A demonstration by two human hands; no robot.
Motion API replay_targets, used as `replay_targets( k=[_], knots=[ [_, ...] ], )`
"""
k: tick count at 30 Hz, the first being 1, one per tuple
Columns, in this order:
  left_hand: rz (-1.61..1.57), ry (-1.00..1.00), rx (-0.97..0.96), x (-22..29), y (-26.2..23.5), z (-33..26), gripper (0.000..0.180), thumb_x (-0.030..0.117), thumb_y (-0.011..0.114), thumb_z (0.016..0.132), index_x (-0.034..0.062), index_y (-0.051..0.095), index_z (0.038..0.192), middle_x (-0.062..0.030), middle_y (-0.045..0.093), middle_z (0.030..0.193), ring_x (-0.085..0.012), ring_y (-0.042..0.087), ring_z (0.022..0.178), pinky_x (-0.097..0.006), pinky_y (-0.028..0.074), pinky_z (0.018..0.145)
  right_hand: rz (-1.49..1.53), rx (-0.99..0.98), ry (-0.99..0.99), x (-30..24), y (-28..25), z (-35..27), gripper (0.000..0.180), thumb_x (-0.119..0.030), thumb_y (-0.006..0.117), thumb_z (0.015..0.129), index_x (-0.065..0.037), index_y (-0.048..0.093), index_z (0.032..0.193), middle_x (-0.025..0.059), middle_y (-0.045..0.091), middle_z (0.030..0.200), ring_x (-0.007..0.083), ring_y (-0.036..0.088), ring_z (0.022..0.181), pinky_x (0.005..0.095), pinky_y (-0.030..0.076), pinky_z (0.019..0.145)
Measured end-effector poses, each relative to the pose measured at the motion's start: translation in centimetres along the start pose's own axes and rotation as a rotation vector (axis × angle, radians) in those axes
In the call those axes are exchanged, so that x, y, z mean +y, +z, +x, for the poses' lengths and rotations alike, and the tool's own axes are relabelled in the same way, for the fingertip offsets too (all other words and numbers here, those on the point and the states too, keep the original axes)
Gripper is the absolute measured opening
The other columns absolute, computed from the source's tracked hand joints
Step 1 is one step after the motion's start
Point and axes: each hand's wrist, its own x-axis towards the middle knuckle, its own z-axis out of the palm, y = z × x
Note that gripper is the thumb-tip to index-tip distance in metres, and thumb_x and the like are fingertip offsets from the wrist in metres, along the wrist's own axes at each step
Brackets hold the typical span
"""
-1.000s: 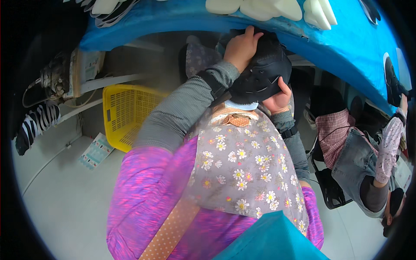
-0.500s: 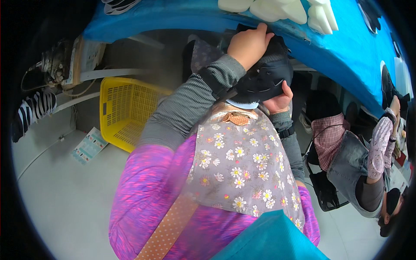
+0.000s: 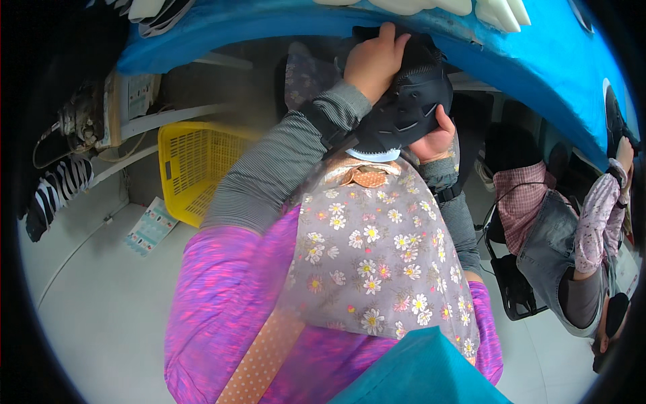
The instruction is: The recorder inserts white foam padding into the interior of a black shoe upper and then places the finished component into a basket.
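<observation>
A black shoe upper (image 3: 410, 101), with slits and pale stitching, is held up in front of my chest at the table's near edge. My left hand (image 3: 375, 64) grips its far edge, fingers closed and thumb raised along the black material. At its right side my right hand (image 3: 434, 140) holds on, thumb on the surface and the other fingers mostly hidden behind or under it. A pale bluish-white edge (image 3: 374, 155) shows at the near end of the upper, just above my flowered apron (image 3: 377, 256).
A blue-covered table (image 3: 269, 37) curves across the front, bearing white moulded pieces (image 3: 501, 13) and striped items (image 3: 165, 19). A yellow basket (image 3: 192, 182) stands at left near a printed sheet (image 3: 151, 227) on the floor. A co-worker (image 3: 562, 256) sits close at right.
The upper has tilted, showing more of its slit surface. My left hand has shifted slightly left and its grip on the far edge has changed a little. The whole view has also moved slightly.
</observation>
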Motion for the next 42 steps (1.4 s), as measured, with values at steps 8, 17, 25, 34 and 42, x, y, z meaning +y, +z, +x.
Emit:
replay_targets(
  k=[8,17,25,34,42],
  knots=[
    [-0.137,-0.092,0.097,-0.9,1.6,-1.0,0.030,0.036,0.053,0.098,0.0062,0.050,0.096,-0.0226,0.062,0.063,-0.0447,0.061,0.059,-0.054,0.047,0.049,-0.017,-0.039,0.068,-0.3,0.8,-0.7,0.061,-0.032,0.053,0.094,-0.001,0.038,0.145,0.0189,0.044,0.147,0.0370,0.042,0.135,0.0524,0.028,0.115],
    [-0.087,0.019,0.111,1.0,-1.8,-0.3,0.031,0.036,0.059,0.096,0.0056,0.056,0.094,-0.0210,0.062,0.063,-0.0420,0.063,0.059,-0.048,0.050,0.049,-0.203,0.105,-0.067,-1.4,1.1,-1.8,0.066,-0.038,0.054,0.093,-0.002,0.037,0.146,0.0191,0.045,0.146,0.0380,0.046,0.132,0.0545,0.031,0.113],
    [-0.006,0.014,0.070,1.1,-0.8,-0.6,0.033,0.037,0.057,0.096,0.0046,0.055,0.094,-0.0213,0.062,0.063,-0.0421,0.063,0.060,-0.049,0.050,0.050,-0.009,-0.007,0.032,-1.3,-0.2,-1.2,0.062,-0.035,0.054,0.094,-0.002,0.040,0.144,0.0199,0.048,0.143,0.0381,0.047,0.131,0.0547,0.031,0.113],
    [-0.123,-0.058,0.026,-0.6,2.0,-0.7,0.027,0.032,0.053,0.098,0.0048,0.052,0.098,-0.0228,0.063,0.065,-0.0433,0.064,0.062,-0.052,0.050,0.051,-0.107,0.035,-0.015,-0.9,-0.6,-0.8,0.065,-0.035,0.052,0.095,-0.001,0.034,0.147,0.0196,0.042,0.148,0.0386,0.042,0.135,0.0550,0.027,0.116],
    [-0.156,-0.026,0.021,-0.1,1.8,-0.6,0.028,0.033,0.052,0.098,0.0046,0.052,0.100,-0.0230,0.064,0.067,-0.0443,0.063,0.063,-0.053,0.051,0.054,-0.052,-0.007,0.018,-0.9,-0.8,-1.0,0.066,-0.038,0.051,0.095,-0.001,0.034,0.147,0.0208,0.041,0.148,0.0388,0.040,0.136,0.0557,0.026,0.116]
  ],
)
